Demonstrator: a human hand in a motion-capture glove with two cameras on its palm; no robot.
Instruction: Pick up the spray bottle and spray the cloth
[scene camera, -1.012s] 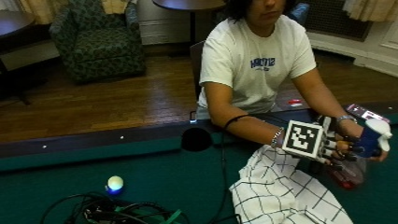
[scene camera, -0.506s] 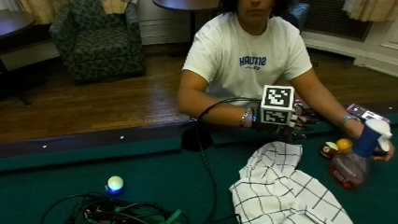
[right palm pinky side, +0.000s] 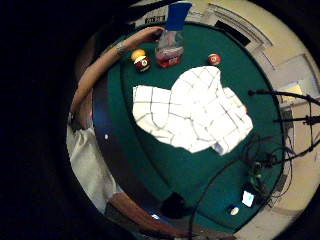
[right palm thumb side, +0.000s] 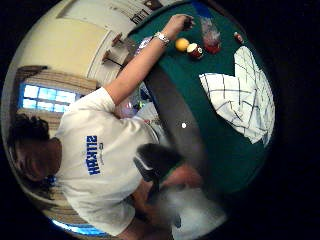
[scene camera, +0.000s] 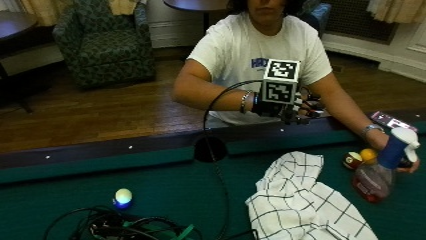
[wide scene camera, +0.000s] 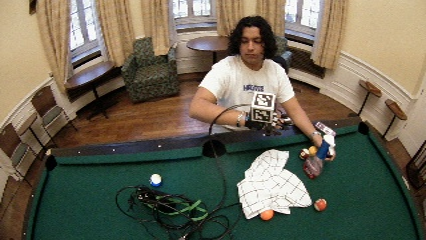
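The spray bottle (scene camera: 376, 176), clear with red liquid and a blue and white trigger head, stands on the green felt at the right. The person's bare left hand (scene camera: 408, 163) holds it by the neck. A white checked cloth (scene camera: 303, 202) lies crumpled on the felt just left of the bottle. My gloved right hand (scene camera: 287, 107) hovers above the table rail in front of the person's chest, well apart from bottle and cloth, its fingers loosely curled with nothing in them. Both palm views look down on the cloth (right palm pinky side: 190, 112) and the bottle (right palm pinky side: 169, 47) from a distance.
A yellow ball (scene camera: 367, 154) and a maroon striped ball (scene camera: 351, 160) sit beside the bottle. A red ball (wide scene camera: 320, 204) and an orange ball (wide scene camera: 266, 215) lie by the cloth's near edge. Cables (scene camera: 133, 227) and a white-blue ball (scene camera: 122, 196) are at the left, and a side pocket (scene camera: 210, 149) is in the rail.
My gloved hand has drawn away from the bottle, moving left and up towards the person's chest. The bottle stays in the bare left hand on the felt.
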